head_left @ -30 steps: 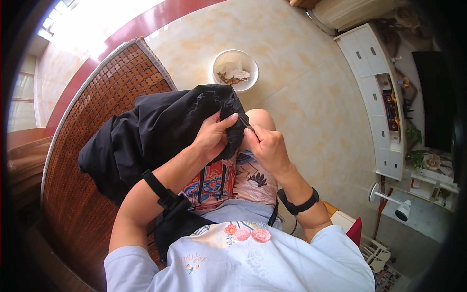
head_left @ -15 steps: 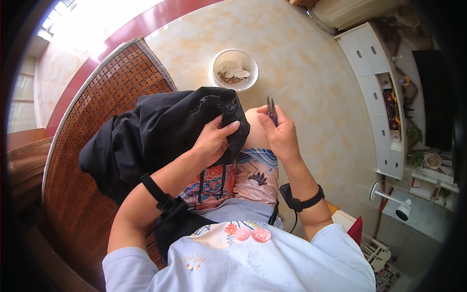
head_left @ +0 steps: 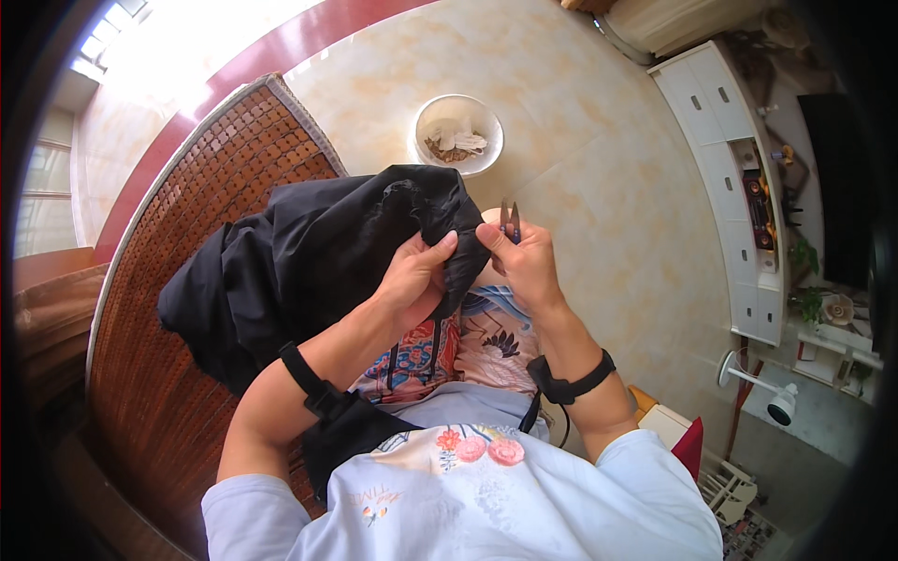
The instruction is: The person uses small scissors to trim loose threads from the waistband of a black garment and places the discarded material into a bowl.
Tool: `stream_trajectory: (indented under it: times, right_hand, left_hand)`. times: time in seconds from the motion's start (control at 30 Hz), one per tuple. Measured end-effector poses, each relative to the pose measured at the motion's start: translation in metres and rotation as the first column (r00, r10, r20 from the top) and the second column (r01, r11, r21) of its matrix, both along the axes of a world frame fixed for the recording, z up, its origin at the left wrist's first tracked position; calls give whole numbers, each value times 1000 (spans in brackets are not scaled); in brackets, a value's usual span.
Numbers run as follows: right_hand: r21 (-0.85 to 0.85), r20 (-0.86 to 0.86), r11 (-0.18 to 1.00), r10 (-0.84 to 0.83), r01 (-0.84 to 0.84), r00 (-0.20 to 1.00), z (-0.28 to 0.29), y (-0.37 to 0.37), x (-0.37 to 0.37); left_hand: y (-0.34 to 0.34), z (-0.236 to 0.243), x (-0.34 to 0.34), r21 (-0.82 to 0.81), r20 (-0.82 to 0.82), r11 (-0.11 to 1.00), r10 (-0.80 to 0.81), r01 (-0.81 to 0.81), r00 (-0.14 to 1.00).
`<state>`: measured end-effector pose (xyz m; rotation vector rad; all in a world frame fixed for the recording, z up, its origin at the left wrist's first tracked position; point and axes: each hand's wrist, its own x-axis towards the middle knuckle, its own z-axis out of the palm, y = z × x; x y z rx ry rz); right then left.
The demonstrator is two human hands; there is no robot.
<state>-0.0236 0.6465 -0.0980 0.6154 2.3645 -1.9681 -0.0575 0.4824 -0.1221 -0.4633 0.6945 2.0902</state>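
Observation:
A large black cloth garment (head_left: 309,234) lies across my lap and spreads to the left over the seat. My left hand (head_left: 418,276) is closed on its right edge, thumb on top. On the upper part of the cloth, a rough patch with loose threads shows. My right hand (head_left: 524,257) holds small thread snips (head_left: 509,215), their two pointed blades apart and directed away from me. The thumb and forefinger of that hand reach the cloth's right edge; whether they pinch it or a thread there is too small to tell.
A white bin (head_left: 458,134) with scraps in it stands on the tiled floor ahead. Under the cloth on the left is a brown beaded seat mat (head_left: 140,309). A white cabinet (head_left: 716,187) runs along the right, with a white lamp (head_left: 784,404) nearer to me.
My right hand has moved left to the cloth's edge, bringing the snips along. My left hand keeps its hold on the cloth.

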Motion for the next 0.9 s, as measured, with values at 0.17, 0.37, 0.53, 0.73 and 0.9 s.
stream_trajectory:
  times: [0.17,0.37,0.53,0.73,0.9]
  right_hand:
    - [34,41,999,33,-35,999,2,0,-3]
    - [309,-137,948,127,-80,982,8,-2,-1]
    - [-45,-26,999,25,-26,999,-2,2,4]
    - [-311,213,950,77,-7,974,-13,14,8]
    - [90,88,991,87,-95,992,21,21,20]
  left_hand:
    - [-6,3,-5,104,-19,993,-62,64,998]
    - [-2,17,-3,-95,-162,994,-67,52,985]
    - [2,10,3,-42,-106,997,53,-58,993]
    - [10,-6,4,-52,-30,997,-58,56,998]
    - [15,-10,-1,-100,-13,991,-88,86,996]
